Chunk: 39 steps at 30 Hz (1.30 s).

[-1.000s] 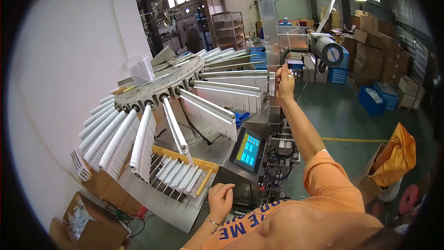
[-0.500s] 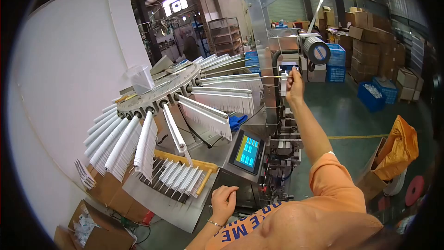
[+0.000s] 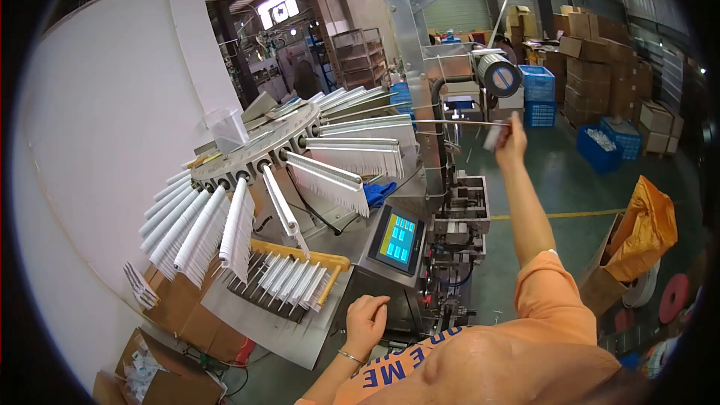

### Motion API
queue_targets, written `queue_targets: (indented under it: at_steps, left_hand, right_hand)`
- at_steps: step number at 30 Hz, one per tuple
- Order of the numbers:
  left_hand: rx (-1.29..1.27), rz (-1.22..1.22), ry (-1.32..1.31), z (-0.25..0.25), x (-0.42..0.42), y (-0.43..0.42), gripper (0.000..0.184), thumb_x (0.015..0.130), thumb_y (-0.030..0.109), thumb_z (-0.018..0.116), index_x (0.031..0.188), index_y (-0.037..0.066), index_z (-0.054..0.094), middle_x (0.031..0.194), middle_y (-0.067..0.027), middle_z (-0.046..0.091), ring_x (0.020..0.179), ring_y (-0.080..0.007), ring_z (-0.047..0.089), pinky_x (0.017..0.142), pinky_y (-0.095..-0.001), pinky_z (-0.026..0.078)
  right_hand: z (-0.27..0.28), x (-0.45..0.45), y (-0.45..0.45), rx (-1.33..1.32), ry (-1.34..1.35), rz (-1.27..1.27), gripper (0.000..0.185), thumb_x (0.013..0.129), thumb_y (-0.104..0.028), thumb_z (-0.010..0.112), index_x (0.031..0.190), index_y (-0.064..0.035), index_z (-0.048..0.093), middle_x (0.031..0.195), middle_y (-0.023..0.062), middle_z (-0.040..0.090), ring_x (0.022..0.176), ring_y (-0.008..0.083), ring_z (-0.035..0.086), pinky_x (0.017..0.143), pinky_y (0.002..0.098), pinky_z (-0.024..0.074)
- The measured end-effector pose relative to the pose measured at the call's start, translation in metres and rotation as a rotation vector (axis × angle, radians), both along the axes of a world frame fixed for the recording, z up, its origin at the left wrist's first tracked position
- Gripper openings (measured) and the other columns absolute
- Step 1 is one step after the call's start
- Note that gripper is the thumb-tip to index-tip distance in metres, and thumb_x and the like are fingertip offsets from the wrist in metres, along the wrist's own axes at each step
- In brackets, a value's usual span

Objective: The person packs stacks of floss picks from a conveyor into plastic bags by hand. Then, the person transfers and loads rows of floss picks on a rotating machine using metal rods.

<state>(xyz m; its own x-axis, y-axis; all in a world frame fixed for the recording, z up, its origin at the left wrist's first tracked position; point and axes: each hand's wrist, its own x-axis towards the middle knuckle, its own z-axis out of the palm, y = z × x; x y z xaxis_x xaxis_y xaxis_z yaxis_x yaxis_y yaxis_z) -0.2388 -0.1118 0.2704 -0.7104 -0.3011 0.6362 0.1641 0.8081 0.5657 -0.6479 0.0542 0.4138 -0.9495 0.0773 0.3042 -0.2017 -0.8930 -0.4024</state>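
Note:
My right hand [image 3: 511, 142] is stretched out at the right of the machine, its fingers closed on a small white piece [image 3: 493, 136], blurred by motion. A thin metal rod [image 3: 457, 122] runs from the round rack [image 3: 259, 151] to these fingers. White strips hang in rows from several other rods [image 3: 352, 151] around the rack. Low in the middle, my left hand [image 3: 365, 321] is loosely closed with nothing visible in it, near the control screen [image 3: 397, 240] and wearing a bracelet at the wrist.
A yellow-framed tray [image 3: 339, 264] with white bundles lies below the rack. Under my right arm stand the machine's mechanisms [image 3: 465, 217]. An open carton [image 3: 169, 375] is at the lower left. Blue crates [image 3: 538, 84], stacked cartons [image 3: 589, 86] and an orange bag [image 3: 643, 232] are at the right.
My right hand has moved right, away from the rack, and more of the bare rod shows. My left hand stays closed near the screen. The view has shifted slightly.

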Motion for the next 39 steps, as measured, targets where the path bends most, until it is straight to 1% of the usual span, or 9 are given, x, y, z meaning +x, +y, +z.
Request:
queue_targets:
  at_steps: [5,13,17,20,22,27,29,33,39]
  left_hand:
    - [-0.076,0.008,-0.040,0.018,-0.002,-0.010,0.015,0.074,0.004,0.058,0.089,0.003,0.061,0.078,-0.0102,0.055,0.075,-0.0273,0.053,0.066,-0.0347,0.042]
    - [-0.519,-0.077,0.109,0.071,-0.041,0.017,0.038,0.071,0.006,0.060,0.109,0.006,0.054,0.089,-0.0126,0.055,0.089,-0.0314,0.051,0.077,-0.0386,0.042]
    - [-0.180,-0.376,-0.267,0.053,-0.047,0.013,0.052,0.077,0.004,0.056,0.127,0.009,0.039,0.083,-0.0114,0.054,0.079,-0.0283,0.054,0.070,-0.0335,0.044]
    - [0.111,-0.647,-0.395,0.038,-0.039,-0.002,0.049,0.085,0.002,0.048,0.131,0.010,0.033,0.076,-0.0069,0.053,0.064,-0.0163,0.054,0.059,-0.0247,0.044]
    - [0.648,-0.859,-0.642,0.038,-0.024,-0.014,0.048,0.088,0.003,0.043,0.134,0.010,0.029,0.078,-0.0044,0.055,0.061,-0.0106,0.053,0.054,-0.0220,0.043]
    - [1.057,-1.152,-0.800,0.020,0.015,-0.062,0.060,0.088,0.001,0.046,0.139,0.009,0.016,0.092,-0.0120,0.058,0.077,-0.0190,0.061,0.066,-0.0301,0.053]
    - [1.186,-1.223,-0.855,0.015,0.037,-0.078,0.058,0.087,0.001,0.047,0.138,0.008,0.020,0.096,-0.0133,0.057,0.083,-0.0201,0.061,0.072,-0.0333,0.053]
    - [1.374,-1.275,-0.817,0.015,0.081,-0.108,0.046,0.087,0.001,0.047,0.130,0.006,0.030,0.097,-0.0127,0.055,0.085,-0.0206,0.059,0.074,-0.0366,0.051]
    - [1.116,-1.350,-0.767,0.043,0.152,-0.173,0.060,0.087,0.005,0.049,0.137,0.004,0.016,0.091,-0.0117,0.056,0.080,-0.0192,0.059,0.071,-0.0303,0.050]
  right_hand:
    - [-0.055,-0.023,0.061,-0.207,-0.124,-0.014,0.032,0.086,-0.036,0.055,0.064,-0.0161,0.046,0.050,-0.0079,0.034,0.037,0.0025,0.025,0.033,0.0178,0.0184]
    - [-0.157,0.128,-0.004,0.172,-0.187,0.269,0.032,0.090,-0.029,0.048,0.063,-0.0139,0.039,0.052,-0.0021,0.036,0.039,0.0070,0.028,0.035,0.0210,0.0194]
    - [-0.162,0.199,-0.015,0.153,-0.050,0.300,0.033,0.092,-0.037,0.045,0.071,-0.0111,0.047,0.057,-0.0011,0.046,0.040,0.0046,0.035,0.036,0.0180,0.0248]
    - [-0.139,0.262,-0.006,0.496,0.061,0.342,0.035,0.093,-0.041,0.040,0.088,-0.0082,0.050,0.060,0.0015,0.050,0.042,0.0058,0.041,0.038,0.0177,0.0290]
    - [-0.135,0.301,-0.005,0.625,0.092,0.313,0.042,0.093,-0.046,0.036,0.104,-0.0071,0.046,0.061,0.0040,0.052,0.045,0.0067,0.046,0.040,0.0172,0.0333]
    - [-0.180,0.423,-0.033,0.628,0.227,-0.454,0.018,0.090,-0.017,0.045,0.104,-0.0054,0.046,0.069,0.0069,0.056,0.049,0.0094,0.048,0.045,0.0191,0.0365]
    - [-0.205,0.493,-0.061,1.076,0.463,-0.674,0.017,0.080,-0.005,0.051,0.097,-0.0039,0.050,0.073,0.0078,0.056,0.056,0.0105,0.050,0.049,0.0199,0.0384]
    - [-0.182,0.583,-0.138,1.541,0.669,-0.706,0.037,0.059,-0.011,0.066,0.096,-0.0058,0.059,0.076,0.0116,0.051,0.062,0.0276,0.051,0.054,0.0347,0.0418]
    - [-0.146,0.651,-0.190,1.458,0.519,-1.042,0.007,0.075,-0.004,0.058,0.081,-0.0025,0.056,0.072,0.0127,0.049,0.059,0.0257,0.046,0.052,0.0322,0.0377]
